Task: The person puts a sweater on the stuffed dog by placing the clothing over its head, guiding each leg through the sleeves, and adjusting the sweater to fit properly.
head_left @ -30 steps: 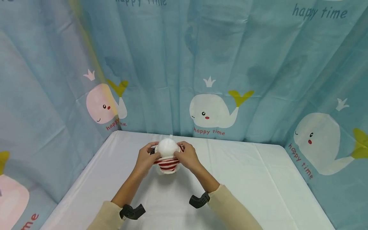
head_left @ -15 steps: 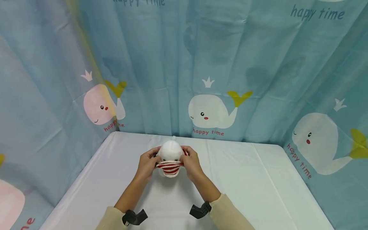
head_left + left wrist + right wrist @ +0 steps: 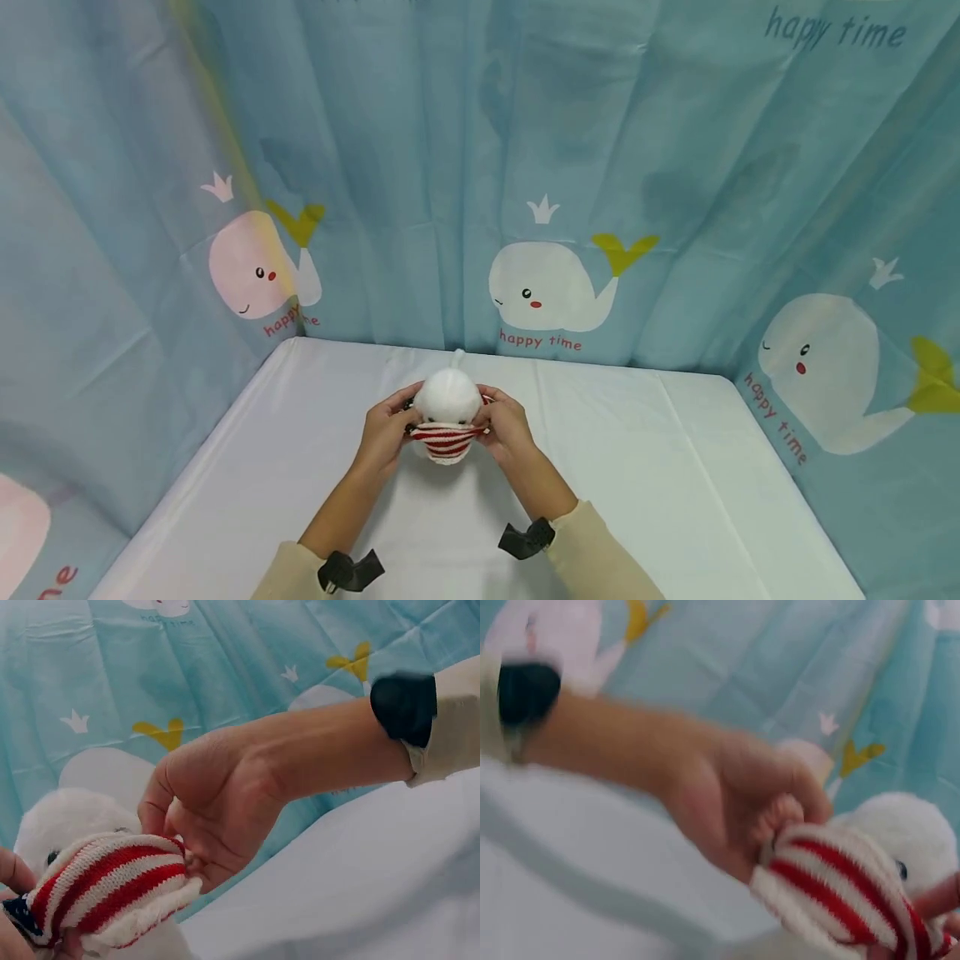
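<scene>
A white plush toy (image 3: pixel 448 396) with small black eyes is held between both hands over the white table. Across its front, just below the eyes, stretches a knitted garment (image 3: pixel 447 442) with red and white stripes. The left hand (image 3: pixel 384 429) pinches one side of the garment, where a dark blue patch (image 3: pixel 26 919) shows in the left wrist view. On the other side, the right hand (image 3: pixel 506 425) pinches the striped edge between thumb and fingers. In the right wrist view, the stripes hide the toy's lower face.
The table (image 3: pixel 637 483) has a white cover and reaches back to a blue curtain (image 3: pixel 390 167) printed with whales. More curtain hangs at both sides. A black band with a block (image 3: pixel 351 572) sits on each wrist, beside beige sleeves (image 3: pixel 600 554).
The toy and both hands have shifted slightly right and nearer. The toy's eyes, hidden at first, now show above the garment's upper edge. Both hands keep their grip.
</scene>
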Tool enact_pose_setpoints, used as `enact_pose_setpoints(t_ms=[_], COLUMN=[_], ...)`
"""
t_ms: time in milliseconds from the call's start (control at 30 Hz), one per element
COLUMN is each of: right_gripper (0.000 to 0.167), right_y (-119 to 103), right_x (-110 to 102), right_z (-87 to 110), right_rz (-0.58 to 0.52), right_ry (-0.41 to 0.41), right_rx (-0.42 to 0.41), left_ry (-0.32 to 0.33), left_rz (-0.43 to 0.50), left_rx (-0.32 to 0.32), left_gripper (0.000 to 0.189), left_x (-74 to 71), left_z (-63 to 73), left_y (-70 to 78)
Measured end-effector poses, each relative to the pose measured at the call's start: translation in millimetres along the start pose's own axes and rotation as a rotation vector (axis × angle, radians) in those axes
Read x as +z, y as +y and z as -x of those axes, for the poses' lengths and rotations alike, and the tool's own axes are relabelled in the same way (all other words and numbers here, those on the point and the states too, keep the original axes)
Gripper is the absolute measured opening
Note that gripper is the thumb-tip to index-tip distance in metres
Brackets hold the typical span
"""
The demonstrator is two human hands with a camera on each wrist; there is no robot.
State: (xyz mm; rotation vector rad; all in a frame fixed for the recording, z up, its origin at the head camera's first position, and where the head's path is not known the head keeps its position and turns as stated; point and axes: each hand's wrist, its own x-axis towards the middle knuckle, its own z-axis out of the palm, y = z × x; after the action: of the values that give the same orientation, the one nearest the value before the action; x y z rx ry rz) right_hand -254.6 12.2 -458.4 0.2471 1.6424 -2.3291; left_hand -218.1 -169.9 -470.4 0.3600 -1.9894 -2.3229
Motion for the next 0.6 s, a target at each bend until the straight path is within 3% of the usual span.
enact_pose_setpoints(t_ms=[133, 267, 367, 467, 533, 600], right_gripper=[0.05, 0.038, 0.032, 0.027, 0.026, 0.031], right_y=[-10.8, -26.3, -38.3, -48.6, -54.1, -58.0], right_x=[-4.5, -6.6, -8.0, -8.3, -6.8, -4.0], right_z=[-3.7, -4.8, -4.5, -4.5, -4.9, -5.5], right_rz=[0.24, 0.559, 0.75, 0.868, 0.929, 0.987], right_ry=[-0.051, -0.09, -0.053, -0.019, -0.078, -0.204], right_rx=[-0.09, -0.261, -0.462, -0.703, -0.841, -0.923], left_ry=[-0.03, -0.018, 0.036, 0.062, 0.038, 0.0], left_rz=[0.064, 0.087, 0.058, 0.047, 0.065, 0.081], left_rx=[-0.013, -0.01, -0.016, -0.065, -0.109, -0.151], left_gripper=[0.05, 0.059, 0.083, 0.1, 0.103, 0.101], left_x=[0.7, 1.4, 2.9, 6.8, 10.4, 15.6], left_z=[-2.3, 6.5, 19.9, 33.4, 40.4, 45.5], left_y=[4.8, 6.8, 1.6, -8.6, -16.3, -22.9])
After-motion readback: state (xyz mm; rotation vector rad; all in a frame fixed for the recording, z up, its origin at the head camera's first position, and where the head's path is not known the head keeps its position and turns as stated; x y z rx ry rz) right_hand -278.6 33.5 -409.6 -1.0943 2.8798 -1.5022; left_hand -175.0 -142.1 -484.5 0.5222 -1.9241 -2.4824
